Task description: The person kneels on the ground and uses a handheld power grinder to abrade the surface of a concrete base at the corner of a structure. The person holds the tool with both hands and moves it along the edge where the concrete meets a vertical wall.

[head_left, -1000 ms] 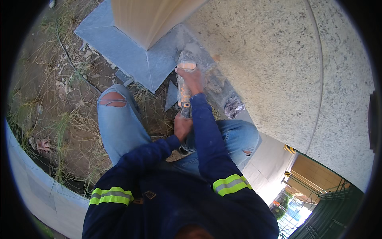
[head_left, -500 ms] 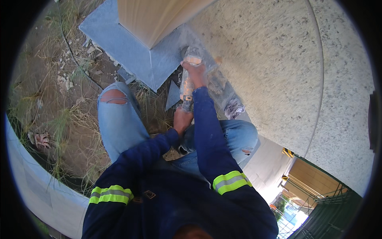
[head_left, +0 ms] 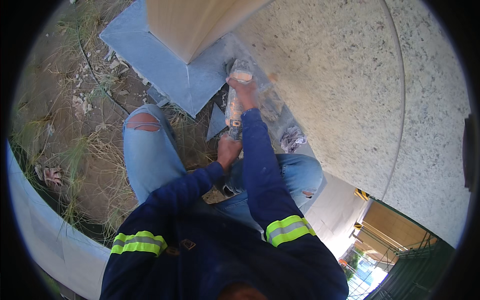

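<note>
A dusty orange-and-grey angle grinder (head_left: pixel 234 114) lies lengthwise in front of me, its head against the grey stone slab (head_left: pixel 165 65) around the base of a tan column (head_left: pixel 190 25). My right hand (head_left: pixel 243 92) is closed on the grinder's body just behind the head, partly hiding it. My left hand (head_left: pixel 228 150) grips the rear end, between my bent knees. A loose triangular grey tile piece (head_left: pixel 216 122) lies just left of the grinder.
A speckled pale wall (head_left: pixel 345 90) fills the right side, with crumpled paper (head_left: pixel 292 140) at its foot. Dirt with dry grass, rubble and a dark cable (head_left: pixel 90 70) lies left, bordered by a pale curb (head_left: pixel 50 220). Scaffolding (head_left: pixel 400 250) shows at lower right.
The grinder's head and my right hand have moved slightly up and to the right since a second ago. My left hand still grips the rear end, and the view has shifted a little.
</note>
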Tool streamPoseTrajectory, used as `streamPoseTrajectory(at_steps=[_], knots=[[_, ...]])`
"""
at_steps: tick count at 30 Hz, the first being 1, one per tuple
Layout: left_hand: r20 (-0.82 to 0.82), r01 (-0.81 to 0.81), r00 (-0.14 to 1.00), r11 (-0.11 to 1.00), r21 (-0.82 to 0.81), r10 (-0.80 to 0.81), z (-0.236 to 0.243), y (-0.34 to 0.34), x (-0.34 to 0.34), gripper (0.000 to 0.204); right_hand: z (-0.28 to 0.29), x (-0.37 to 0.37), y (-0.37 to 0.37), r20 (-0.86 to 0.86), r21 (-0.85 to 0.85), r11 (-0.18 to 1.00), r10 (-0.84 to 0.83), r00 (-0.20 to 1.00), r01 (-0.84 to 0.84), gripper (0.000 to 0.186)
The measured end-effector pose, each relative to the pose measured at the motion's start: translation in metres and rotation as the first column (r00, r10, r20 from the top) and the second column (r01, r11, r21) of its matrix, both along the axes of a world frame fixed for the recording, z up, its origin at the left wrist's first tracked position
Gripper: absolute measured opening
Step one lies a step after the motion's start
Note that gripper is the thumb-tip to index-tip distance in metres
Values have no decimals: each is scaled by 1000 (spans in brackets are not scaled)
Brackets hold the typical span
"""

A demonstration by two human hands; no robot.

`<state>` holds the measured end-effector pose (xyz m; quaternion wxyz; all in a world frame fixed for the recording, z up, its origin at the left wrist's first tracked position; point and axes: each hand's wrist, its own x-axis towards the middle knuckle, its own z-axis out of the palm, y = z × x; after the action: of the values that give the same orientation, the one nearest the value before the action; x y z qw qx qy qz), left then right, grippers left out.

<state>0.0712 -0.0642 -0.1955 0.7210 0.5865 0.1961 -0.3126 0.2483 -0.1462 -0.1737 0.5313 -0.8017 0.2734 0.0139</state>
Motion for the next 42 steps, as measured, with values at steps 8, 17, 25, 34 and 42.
streamPoseTrajectory(at_steps=[8, 17, 25, 34, 42], knots=[[1, -62, 998, 994, 94, 62, 9, -3, -14, 30, 8, -8, 7, -76, -132, 984, 114, 991, -123, 68], [-7, 29, 1000, 981, 189, -28, -34, -9, -9, 29, 10, 5, 17, -26, -116, 989, 86, 996, -88, 64], [51, -22, 999, 996, 90, 17, 0, 0, 15, 25, 7, 22, 15, 7, -41, 997, 59, 998, -58, 66], [39, -112, 993, 993, 27, 111, -6, -12, 0, 31, -10, 13, 1, -43, -112, 979, 165, 985, -169, 74], [19, 32, 999, 989, 141, -35, -15, -3, 21, 33, 8, 29, 14, -61, -132, 987, 81, 995, -88, 73]])
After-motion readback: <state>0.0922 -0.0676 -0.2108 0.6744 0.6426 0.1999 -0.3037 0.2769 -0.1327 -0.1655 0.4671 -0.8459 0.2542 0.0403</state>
